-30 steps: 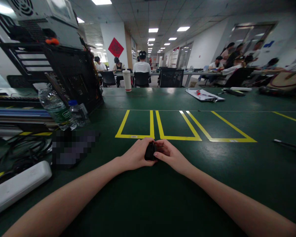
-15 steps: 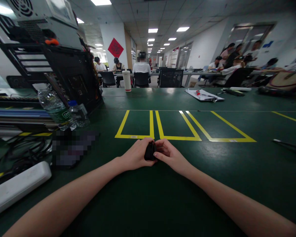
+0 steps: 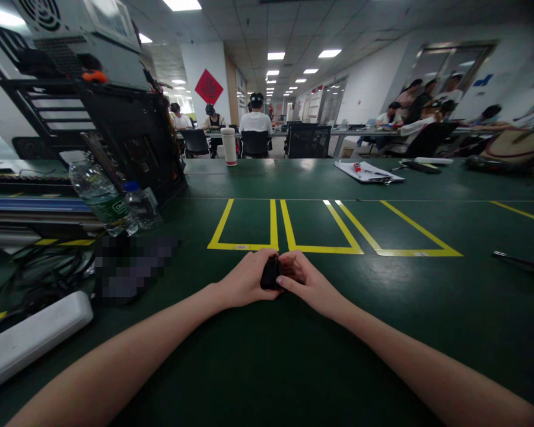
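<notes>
A small black object, box-like and too dark to name, sits between my two hands above the green table. My left hand is closed around its left side, thumb below and fingers over the top. On its right side, the thumb and curled fingers of my right hand press against it. The fingers partly cover the object. Just beyond both hands, yellow tape outlines mark the tabletop.
On the left are a white power strip, black cables, plastic bottles and an open computer case. Farther back stand a white cup and a clipboard. A dark tool lies at right. People sit at distant tables.
Both hands stay in nearly the same place. The black object looks slightly turned between the fingers.
</notes>
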The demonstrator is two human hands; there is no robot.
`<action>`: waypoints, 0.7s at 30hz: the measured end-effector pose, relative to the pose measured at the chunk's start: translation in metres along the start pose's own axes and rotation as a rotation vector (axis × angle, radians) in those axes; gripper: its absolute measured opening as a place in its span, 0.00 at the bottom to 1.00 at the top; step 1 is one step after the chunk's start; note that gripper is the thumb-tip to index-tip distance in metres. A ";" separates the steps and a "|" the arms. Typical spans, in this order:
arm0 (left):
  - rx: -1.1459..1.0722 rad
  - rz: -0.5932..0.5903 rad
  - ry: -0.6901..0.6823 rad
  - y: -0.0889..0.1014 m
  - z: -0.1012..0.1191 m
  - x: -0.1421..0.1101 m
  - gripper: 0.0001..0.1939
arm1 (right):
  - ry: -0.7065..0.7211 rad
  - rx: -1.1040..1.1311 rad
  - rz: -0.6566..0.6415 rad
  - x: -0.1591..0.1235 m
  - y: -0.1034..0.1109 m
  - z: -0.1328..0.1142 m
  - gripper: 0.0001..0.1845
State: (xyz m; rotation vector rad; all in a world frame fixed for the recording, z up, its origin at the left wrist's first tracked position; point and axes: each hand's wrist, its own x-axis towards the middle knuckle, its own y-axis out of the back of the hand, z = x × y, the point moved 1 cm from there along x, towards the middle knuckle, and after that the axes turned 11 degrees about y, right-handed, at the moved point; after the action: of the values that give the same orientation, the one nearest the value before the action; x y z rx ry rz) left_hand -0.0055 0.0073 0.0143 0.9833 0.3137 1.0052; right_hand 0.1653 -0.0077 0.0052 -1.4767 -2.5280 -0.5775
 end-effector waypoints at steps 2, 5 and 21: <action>0.000 -0.001 -0.006 0.000 0.000 0.000 0.30 | -0.011 -0.008 -0.008 0.000 0.000 0.002 0.16; 0.008 -0.004 -0.009 0.000 -0.001 0.000 0.30 | 0.019 0.006 -0.038 -0.001 0.001 0.002 0.16; 0.006 -0.006 -0.024 0.001 0.001 -0.001 0.29 | -0.051 0.047 -0.020 -0.002 0.002 -0.004 0.15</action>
State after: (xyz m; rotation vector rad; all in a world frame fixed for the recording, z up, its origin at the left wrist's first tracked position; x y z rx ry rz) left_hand -0.0061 0.0059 0.0160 0.9990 0.2994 0.9868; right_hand 0.1674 -0.0097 0.0086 -1.4703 -2.5790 -0.4855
